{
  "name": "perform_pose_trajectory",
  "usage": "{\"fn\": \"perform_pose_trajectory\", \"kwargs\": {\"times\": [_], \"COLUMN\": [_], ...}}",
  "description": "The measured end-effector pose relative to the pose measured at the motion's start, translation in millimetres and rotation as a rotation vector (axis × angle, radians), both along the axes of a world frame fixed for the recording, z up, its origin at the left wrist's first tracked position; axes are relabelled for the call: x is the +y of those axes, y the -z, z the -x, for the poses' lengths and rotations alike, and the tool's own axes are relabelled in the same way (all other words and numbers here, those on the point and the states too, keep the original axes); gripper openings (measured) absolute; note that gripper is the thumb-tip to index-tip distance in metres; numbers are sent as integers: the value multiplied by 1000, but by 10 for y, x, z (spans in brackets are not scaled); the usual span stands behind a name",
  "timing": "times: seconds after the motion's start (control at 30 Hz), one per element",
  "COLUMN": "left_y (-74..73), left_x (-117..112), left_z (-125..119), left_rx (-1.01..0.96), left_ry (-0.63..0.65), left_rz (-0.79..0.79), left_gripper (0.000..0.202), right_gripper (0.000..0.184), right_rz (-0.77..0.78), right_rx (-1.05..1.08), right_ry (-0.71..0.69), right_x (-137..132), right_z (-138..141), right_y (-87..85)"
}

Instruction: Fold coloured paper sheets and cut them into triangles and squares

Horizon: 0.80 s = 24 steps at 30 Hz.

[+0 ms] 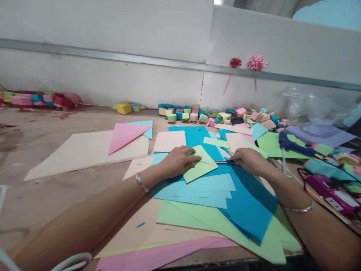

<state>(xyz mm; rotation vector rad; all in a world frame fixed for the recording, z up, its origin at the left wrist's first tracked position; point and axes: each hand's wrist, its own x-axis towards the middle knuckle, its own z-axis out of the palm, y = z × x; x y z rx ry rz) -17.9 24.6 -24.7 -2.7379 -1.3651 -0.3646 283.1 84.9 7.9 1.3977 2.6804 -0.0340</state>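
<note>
My left hand point(177, 161) lies on a folded light green paper point(200, 165), its fingers curled and pressing the paper down onto a stack of blue sheets point(248, 199). My right hand point(249, 160) is closed around a thin dark tool point(225, 162), maybe a blade or pen, whose tip touches the green paper's right edge. Both forearms reach in from the bottom, each with a bracelet at the wrist.
Coloured sheets cover the table: cream point(84, 150), pink triangle point(125, 135), green point(220, 229), pink point(158, 256). Small paper cubes point(183, 114) line the back wall. A blue glue gun point(293, 146) and a pink stapler-like tool point(329, 192) lie at right. Two paper flowers point(256, 63) hang on the wall.
</note>
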Motion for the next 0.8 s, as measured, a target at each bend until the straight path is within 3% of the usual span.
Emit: {"fn": "perform_pose_trajectory", "kwargs": {"times": [0.2, 0.4, 0.6, 0.8], "left_y": [-40, 100, 46, -27], "left_x": [-93, -97, -125, -171], "left_z": [-102, -151, -165, -176], "left_rx": [-34, -199, -73, 25], "left_ry": [-94, 70, 93, -12], "left_rz": [22, 58, 142, 227], "left_gripper": [34, 36, 41, 44], "right_gripper": [34, 34, 38, 44], "right_rz": [5, 1, -1, 3], "right_rx": [26, 11, 23, -16], "right_ry": [-70, -201, -287, -310], "right_x": [50, -24, -70, -87], "right_z": [-72, -9, 50, 52], "right_y": [-6, -57, -64, -99]}}
